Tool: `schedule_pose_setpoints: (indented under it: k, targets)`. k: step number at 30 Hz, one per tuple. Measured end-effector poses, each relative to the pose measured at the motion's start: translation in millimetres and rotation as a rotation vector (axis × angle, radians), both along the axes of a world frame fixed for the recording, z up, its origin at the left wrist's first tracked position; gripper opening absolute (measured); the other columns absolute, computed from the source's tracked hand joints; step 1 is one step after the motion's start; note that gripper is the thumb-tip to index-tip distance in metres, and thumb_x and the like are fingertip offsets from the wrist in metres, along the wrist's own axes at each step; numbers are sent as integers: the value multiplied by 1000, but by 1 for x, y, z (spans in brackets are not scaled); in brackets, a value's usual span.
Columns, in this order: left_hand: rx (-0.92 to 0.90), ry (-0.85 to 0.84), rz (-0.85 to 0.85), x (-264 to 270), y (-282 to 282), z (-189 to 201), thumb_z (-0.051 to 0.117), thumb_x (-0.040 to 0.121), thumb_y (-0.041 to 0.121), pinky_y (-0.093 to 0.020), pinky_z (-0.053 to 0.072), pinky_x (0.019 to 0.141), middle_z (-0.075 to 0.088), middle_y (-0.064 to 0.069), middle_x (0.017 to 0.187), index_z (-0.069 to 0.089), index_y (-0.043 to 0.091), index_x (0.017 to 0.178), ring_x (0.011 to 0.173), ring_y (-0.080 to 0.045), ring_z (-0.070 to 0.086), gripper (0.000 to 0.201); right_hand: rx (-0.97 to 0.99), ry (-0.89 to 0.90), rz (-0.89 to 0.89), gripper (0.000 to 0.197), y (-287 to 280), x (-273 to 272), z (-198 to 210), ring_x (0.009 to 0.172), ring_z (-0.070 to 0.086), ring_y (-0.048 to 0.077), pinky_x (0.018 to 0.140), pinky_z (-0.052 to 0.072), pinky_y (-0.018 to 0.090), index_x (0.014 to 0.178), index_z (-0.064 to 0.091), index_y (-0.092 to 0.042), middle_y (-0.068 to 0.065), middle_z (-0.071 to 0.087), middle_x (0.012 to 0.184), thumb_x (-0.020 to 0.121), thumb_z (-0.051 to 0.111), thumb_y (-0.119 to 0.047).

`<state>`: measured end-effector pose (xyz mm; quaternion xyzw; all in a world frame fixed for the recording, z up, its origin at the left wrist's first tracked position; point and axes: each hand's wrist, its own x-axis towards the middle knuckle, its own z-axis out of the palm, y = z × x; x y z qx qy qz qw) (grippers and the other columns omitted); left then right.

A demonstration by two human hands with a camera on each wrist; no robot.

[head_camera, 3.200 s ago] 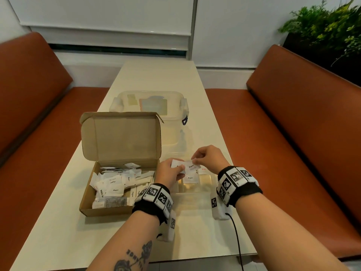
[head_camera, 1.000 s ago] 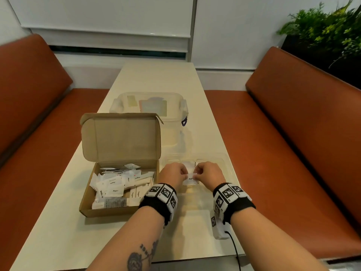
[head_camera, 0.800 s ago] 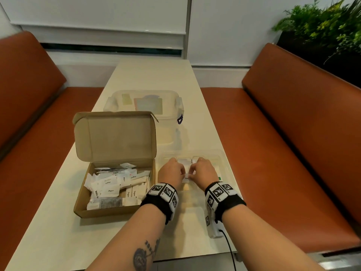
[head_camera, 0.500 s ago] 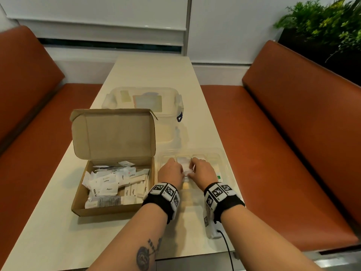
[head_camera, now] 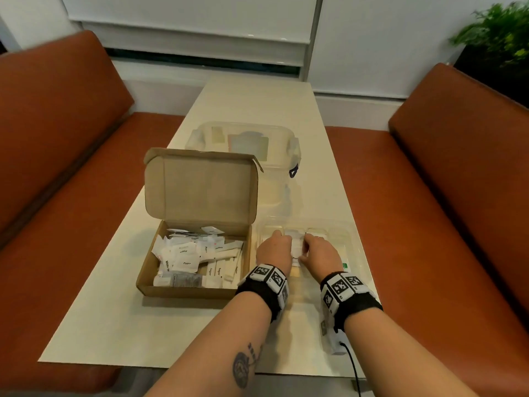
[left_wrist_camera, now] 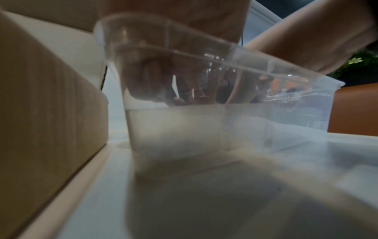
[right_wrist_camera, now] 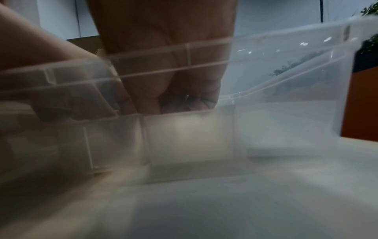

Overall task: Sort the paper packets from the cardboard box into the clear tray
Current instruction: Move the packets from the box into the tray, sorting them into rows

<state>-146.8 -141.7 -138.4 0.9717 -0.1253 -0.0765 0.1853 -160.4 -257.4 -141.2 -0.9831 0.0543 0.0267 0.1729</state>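
Note:
An open cardboard box (head_camera: 186,290) holds several white paper packets (head_camera: 186,259) marked Pepper and Sugar. To its right stands the clear tray (head_camera: 353,234) with compartments. Both hands are down inside it, side by side. My left hand (head_camera: 282,242) and right hand (head_camera: 310,245) pinch a small stack of white packets (head_camera: 297,246) between them, low in a middle compartment. Through the tray wall (left_wrist_camera: 266,90), the left wrist view shows curled fingers (left_wrist_camera: 155,84). The right wrist view shows the right hand's fingers (right_wrist_camera: 184,90) curled downward behind the tray (right_wrist_camera: 286,64); the packets are hidden there.
A clear lidded storage tub (head_camera: 243,138) stands behind the cardboard box, whose raised lid (head_camera: 200,190) blocks the view behind it. A green-marked packet (head_camera: 345,265) lies at the tray's right. Orange benches (head_camera: 458,196) flank the narrow table (head_camera: 114,325).
Both hands have come down with the packets from above the tray into one of its compartments and moved closer together. The head view has shifted slightly.

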Motion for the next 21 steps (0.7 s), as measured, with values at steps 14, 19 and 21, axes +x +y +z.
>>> schedule_pose_setpoints:
  k: [14,19,21]
  targets:
    - [-17,99,379,10,73,58,45,92,11,-33,43,74,64,-14,113,62,6,104,106,-30,60,21,299,-24,69,6,90,-16,36,73,51,17,65,37,25,89,61,-13,1,57,77,85,58,-15]
    - [230,271,284,16,110,44,75,78,36,-42,43,96,56,-9,127,54,11,123,120,-29,50,56,248,18,86,15,112,-22,35,82,55,22,69,40,24,93,60,-8,11,62,95,86,50,-1]
    - [252,290,271,17,114,32,80,69,47,-42,40,101,47,-9,138,43,10,136,128,-29,43,85,241,29,84,15,114,-23,36,85,56,22,71,41,24,96,60,-9,10,62,98,87,51,-2]
